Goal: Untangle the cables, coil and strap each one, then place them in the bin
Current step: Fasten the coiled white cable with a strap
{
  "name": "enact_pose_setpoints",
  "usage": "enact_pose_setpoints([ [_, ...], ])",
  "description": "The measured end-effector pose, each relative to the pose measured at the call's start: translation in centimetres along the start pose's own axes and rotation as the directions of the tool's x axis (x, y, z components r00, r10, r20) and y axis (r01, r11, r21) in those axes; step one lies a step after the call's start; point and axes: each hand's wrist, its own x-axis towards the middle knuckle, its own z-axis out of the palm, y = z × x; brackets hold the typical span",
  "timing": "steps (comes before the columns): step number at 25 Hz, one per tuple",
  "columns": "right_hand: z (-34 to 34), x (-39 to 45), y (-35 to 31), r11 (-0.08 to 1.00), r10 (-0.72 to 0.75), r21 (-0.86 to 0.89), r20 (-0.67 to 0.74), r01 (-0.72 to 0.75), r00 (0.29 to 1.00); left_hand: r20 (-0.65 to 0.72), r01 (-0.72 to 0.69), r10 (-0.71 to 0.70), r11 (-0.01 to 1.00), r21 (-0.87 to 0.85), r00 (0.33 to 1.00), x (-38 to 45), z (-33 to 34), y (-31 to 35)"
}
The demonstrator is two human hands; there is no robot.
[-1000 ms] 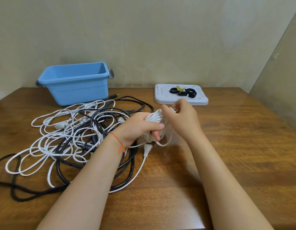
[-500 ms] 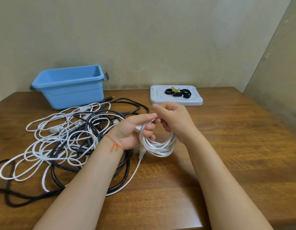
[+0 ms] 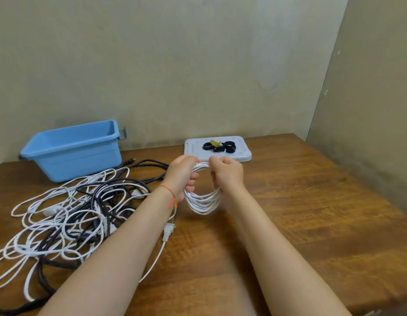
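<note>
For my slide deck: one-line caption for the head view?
Both hands, left hand and right hand, grip a white cable coil above the table.

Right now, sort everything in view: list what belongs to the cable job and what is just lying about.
Job:
left hand and right hand, both gripping the white coil
cable tangle
blue bin
black straps
white tray under the straps

Lying about:
yellow scrap on the tray
wooden table

Left grip (image 3: 183, 175) and right grip (image 3: 227, 175) side by side, fingers curled, forearms extended
</note>
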Motion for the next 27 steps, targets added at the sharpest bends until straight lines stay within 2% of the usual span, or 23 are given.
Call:
enact_pose_setpoints([
  [3, -0.9, 2.7, -0.4, 0.969, 0.005, -0.248, 0.106, 0.022, 0.994, -0.032, 0.027, -0.024, 0.997, 0.071, 0.999, 2.6, 0.4, 0.1],
  [6, -1.1, 7.6, -1.1, 0.878, -0.144, -0.45, 0.072, 0.161, 0.987, -0.084, 0.064, -0.051, 0.986, 0.153, 0.995, 5.4, 0.1, 0.2],
  [7, -0.8, 9.5, -1.3, 0.827, -0.21, -0.524, 0.049, 0.204, 0.976, -0.088, 0.076, -0.063, 0.984, 0.159, 0.994, 6.5, -0.1, 0.1],
  [10, 1.1, 14.3, -0.7, 0.583, -0.366, -0.765, 0.053, 0.273, 0.929, -0.085, 0.127, -0.117, 0.982, 0.137, 0.99, 9.6, -0.8, -0.4],
  [11, 1.7, 15.5, -0.3, 0.531, -0.375, -0.803, 0.063, 0.27, 0.925, -0.085, 0.146, -0.135, 0.981, 0.129, 0.987, 10.4, -0.8, -0.7],
  [14, 3.2, 17.7, 1.2, 0.464, -0.378, -0.844, 0.087, 0.27, 0.922, -0.077, 0.164, -0.155, 0.976, 0.14, 0.985, 12.1, -0.9, -0.9],
  [17, 3.9, 18.9, 1.8, 0.396, -0.384, -0.895, 0.043, 0.207, 0.922, -0.069, 0.182, -0.173, 0.973, 0.141, 0.982, 13.1, -0.9, -1.0],
  [20, 4.0, 19.2, 2.0, 0.366, -0.37, -0.91, 0.048, 0.193, 0.928, -0.057, 0.202, -0.196, 0.972, 0.117, 0.979, 13.2, -1.0, -1.2],
  [22, 3.7, 19.2, 1.9, 0.39, -0.394, -0.893, 0.058, 0.224, 0.917, -0.053, 0.203, -0.198, 0.974, 0.105, 0.979, 13.1, -1.0, -1.3],
  [25, 3.3, 18.4, 0.6, 0.506, -0.426, -0.812, 0.059, 0.292, 0.903, -0.03, 0.209, -0.208, 0.976, 0.06, 0.978, 12.6, -1.2, -1.0],
  [27, 2.8, 17.0, -0.9, 0.589, -0.421, -0.738, 0.068, 0.33, 0.904, 0.039, 0.242, -0.242, 0.97, 0.005, 0.97, 11.6, -1.5, -0.4],
])
